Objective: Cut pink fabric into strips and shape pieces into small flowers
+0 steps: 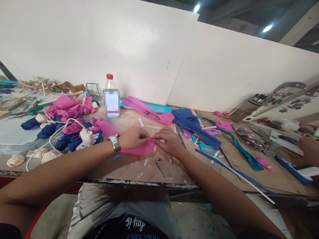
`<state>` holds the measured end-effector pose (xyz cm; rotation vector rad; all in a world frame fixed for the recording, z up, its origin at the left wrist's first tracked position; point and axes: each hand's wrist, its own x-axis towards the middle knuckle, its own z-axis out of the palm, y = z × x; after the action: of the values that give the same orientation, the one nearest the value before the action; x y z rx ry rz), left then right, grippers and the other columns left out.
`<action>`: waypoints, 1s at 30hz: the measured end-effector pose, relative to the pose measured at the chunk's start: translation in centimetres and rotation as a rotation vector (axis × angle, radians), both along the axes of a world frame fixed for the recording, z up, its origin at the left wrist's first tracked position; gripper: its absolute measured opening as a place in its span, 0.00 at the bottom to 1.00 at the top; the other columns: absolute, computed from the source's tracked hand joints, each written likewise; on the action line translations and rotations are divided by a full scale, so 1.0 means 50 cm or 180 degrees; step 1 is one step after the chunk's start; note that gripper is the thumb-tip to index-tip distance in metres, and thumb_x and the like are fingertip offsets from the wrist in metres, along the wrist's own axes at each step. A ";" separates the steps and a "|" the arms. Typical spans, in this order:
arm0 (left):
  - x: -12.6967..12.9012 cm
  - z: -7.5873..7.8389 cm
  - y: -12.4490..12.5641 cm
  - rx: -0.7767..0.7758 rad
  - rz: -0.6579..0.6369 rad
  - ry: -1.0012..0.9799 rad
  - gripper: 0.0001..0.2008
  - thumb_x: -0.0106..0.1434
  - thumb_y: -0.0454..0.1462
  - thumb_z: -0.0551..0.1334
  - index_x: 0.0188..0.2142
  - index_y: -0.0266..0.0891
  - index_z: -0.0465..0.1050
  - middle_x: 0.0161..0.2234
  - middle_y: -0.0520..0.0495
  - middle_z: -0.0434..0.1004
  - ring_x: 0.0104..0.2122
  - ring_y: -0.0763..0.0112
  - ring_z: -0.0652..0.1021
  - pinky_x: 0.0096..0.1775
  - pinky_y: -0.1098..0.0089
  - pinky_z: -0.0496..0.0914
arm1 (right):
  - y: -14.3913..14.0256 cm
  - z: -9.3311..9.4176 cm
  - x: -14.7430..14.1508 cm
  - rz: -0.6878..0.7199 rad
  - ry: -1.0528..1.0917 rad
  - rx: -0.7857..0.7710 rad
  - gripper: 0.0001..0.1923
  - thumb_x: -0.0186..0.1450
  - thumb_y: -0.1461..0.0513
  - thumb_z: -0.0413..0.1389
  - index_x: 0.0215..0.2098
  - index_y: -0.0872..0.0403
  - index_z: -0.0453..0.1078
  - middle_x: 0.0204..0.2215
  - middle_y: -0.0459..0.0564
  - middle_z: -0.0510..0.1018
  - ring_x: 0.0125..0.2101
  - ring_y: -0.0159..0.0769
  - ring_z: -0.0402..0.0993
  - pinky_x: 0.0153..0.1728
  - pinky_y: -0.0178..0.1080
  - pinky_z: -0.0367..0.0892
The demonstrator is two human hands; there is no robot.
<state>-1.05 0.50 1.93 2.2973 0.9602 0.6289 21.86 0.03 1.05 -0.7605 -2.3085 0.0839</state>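
Both hands meet over the middle of the table, pinching one end of a pink crepe paper strip (pixel 139 150). My left hand (pixel 136 137), with a metal watch (pixel 115 142) on its wrist, grips the paper between thumb and fingertips. My right hand (pixel 168 141) pinches the same end from the other side, fingertips almost touching the left ones. The strip trails leftward beneath my left wrist toward a pile of pink paper pieces (pixel 66 106). The exact fold between the fingertips is hidden.
A red-capped bottle (pixel 109 83) stands behind my left hand. A white charger cable (pixel 53 144) loops across blue and pink paper bundles at left. Blue paper (pixel 190 124), a white strip (pixel 245 181) and cardboard (pixel 229 159) lie at right. Another person's hand (pixel 309 149) is far right.
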 end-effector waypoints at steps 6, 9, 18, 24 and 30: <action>0.007 0.008 -0.015 0.0463 0.0160 0.0233 0.13 0.66 0.40 0.58 0.33 0.38 0.79 0.27 0.49 0.78 0.27 0.72 0.71 0.32 0.70 0.60 | -0.002 -0.001 -0.002 0.0001 -0.0020 -0.0063 0.05 0.67 0.59 0.61 0.38 0.51 0.79 0.34 0.50 0.83 0.39 0.40 0.75 0.45 0.45 0.68; 0.009 0.009 -0.020 0.0652 0.0220 0.0298 0.11 0.64 0.38 0.58 0.32 0.38 0.79 0.26 0.49 0.78 0.26 0.72 0.71 0.32 0.70 0.59 | -0.002 -0.002 -0.005 0.0036 0.0001 -0.0127 0.05 0.67 0.59 0.61 0.38 0.50 0.79 0.34 0.50 0.83 0.38 0.40 0.75 0.44 0.45 0.68; 0.007 0.002 -0.014 0.0109 0.0165 -0.0020 0.15 0.66 0.43 0.58 0.32 0.37 0.79 0.27 0.49 0.78 0.26 0.72 0.71 0.31 0.71 0.61 | -0.006 0.000 -0.006 0.0100 0.0076 -0.0014 0.05 0.68 0.59 0.60 0.39 0.50 0.79 0.34 0.50 0.83 0.38 0.39 0.75 0.44 0.45 0.68; 0.003 -0.005 -0.003 -0.0064 0.0046 -0.0175 0.18 0.68 0.46 0.57 0.32 0.36 0.78 0.26 0.50 0.77 0.26 0.73 0.70 0.31 0.71 0.61 | -0.005 0.000 -0.005 0.0004 0.0108 0.0042 0.06 0.68 0.58 0.60 0.39 0.50 0.79 0.34 0.50 0.82 0.38 0.39 0.75 0.45 0.45 0.68; 0.008 0.004 -0.016 0.0532 0.0184 0.0093 0.16 0.69 0.44 0.56 0.31 0.37 0.77 0.26 0.49 0.76 0.26 0.73 0.71 0.32 0.70 0.59 | -0.005 0.001 -0.006 -0.0113 0.0105 0.0037 0.06 0.68 0.57 0.61 0.38 0.50 0.79 0.34 0.50 0.83 0.39 0.40 0.74 0.46 0.45 0.67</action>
<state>-0.66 -0.32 2.14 2.4380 1.0257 0.7261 21.57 -0.23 1.10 -0.7882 -2.2615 0.0664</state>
